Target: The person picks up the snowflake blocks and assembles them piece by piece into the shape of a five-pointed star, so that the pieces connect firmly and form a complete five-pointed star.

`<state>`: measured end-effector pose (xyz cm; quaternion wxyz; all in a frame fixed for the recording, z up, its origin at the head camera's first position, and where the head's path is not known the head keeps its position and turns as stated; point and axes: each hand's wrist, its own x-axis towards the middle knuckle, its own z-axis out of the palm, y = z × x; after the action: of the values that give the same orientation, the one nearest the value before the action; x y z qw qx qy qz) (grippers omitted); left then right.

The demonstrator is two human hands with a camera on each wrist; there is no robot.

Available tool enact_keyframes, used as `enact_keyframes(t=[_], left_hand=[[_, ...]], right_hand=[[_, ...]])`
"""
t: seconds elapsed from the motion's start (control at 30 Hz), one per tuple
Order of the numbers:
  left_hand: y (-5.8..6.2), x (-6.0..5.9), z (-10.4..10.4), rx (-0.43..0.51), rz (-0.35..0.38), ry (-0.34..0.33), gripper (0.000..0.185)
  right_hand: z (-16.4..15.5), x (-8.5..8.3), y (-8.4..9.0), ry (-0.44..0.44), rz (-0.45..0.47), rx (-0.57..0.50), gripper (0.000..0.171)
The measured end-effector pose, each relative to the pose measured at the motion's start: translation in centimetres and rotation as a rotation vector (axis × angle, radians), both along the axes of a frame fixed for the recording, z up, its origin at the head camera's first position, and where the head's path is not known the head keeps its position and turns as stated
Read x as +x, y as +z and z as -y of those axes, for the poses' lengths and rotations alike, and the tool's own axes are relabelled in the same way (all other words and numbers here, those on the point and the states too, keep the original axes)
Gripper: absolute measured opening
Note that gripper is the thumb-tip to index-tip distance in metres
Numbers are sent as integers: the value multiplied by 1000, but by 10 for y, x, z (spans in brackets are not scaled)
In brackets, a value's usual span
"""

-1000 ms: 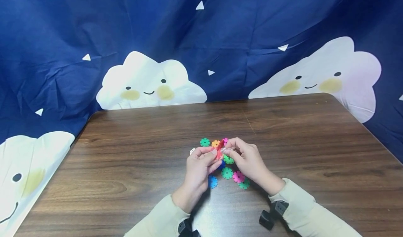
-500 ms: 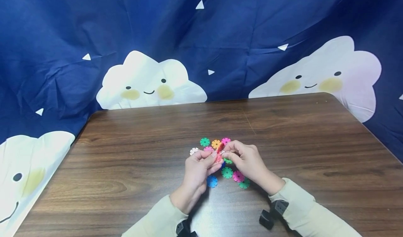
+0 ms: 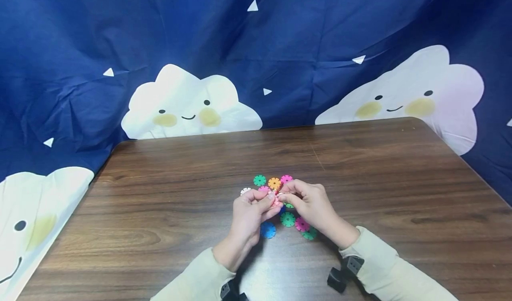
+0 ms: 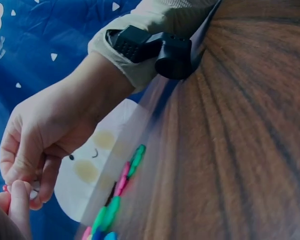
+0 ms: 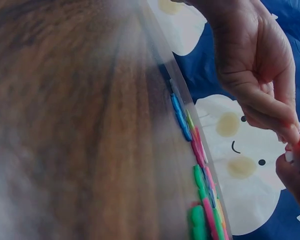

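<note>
In the head view both hands meet above the middle of the table. My left hand (image 3: 247, 214) pinches a red notched plastic disc (image 3: 276, 200) between thumb and fingers. Opposite it, the right hand (image 3: 315, 206) pinches a small white disc (image 4: 34, 192) against the red one, fingertips close together. Fingers hide most of both pieces, so how far they are joined cannot be seen. Below and around the hands lie a green disc (image 3: 287, 219), a blue disc (image 3: 268, 230) and an orange disc (image 3: 274, 183).
More flat notched discs lie scattered on the wooden table (image 3: 168, 194), including a pink disc (image 3: 302, 224), a white disc (image 3: 245, 191) and a green disc (image 3: 259, 180). A dark blue cloth (image 3: 288, 34) with printed clouds hangs behind the table.
Both hands stay together, shifting slightly left and nearer. The red piece has turned and shows less above the fingers. The loose discs keep their places.
</note>
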<state>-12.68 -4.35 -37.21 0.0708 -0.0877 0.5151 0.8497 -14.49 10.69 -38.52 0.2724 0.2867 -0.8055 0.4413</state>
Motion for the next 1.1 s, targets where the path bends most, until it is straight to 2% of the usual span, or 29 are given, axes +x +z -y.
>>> enact_keyframes(t=[0.23,0.43,0.6,0.67,0.8,0.97,1.1], left_hand=[[1,-3,4,-8,-37,0,16],[-3,-7,4,-30,-40,-37,8],[-4,-10,12,-125,-71,-113,31],[-5,-11,20,-194,-106,-129,38],[-7,-13,38,-383,-165,-169,37],[-9,-13,61,-663,-232,-290,30],[-10,-12,74,-860,-300,-387,28]], right_hand=[[1,-1,5,3,59,-3,19],[-6,-5,7,12,121,95,17],[-20,-12,10,-50,156,86,13],[-28,-17,11,-113,173,61,12],[-51,-29,10,-250,210,30,9],[-83,-43,5,-352,260,23,9],[-108,-50,3,-424,304,69,11]])
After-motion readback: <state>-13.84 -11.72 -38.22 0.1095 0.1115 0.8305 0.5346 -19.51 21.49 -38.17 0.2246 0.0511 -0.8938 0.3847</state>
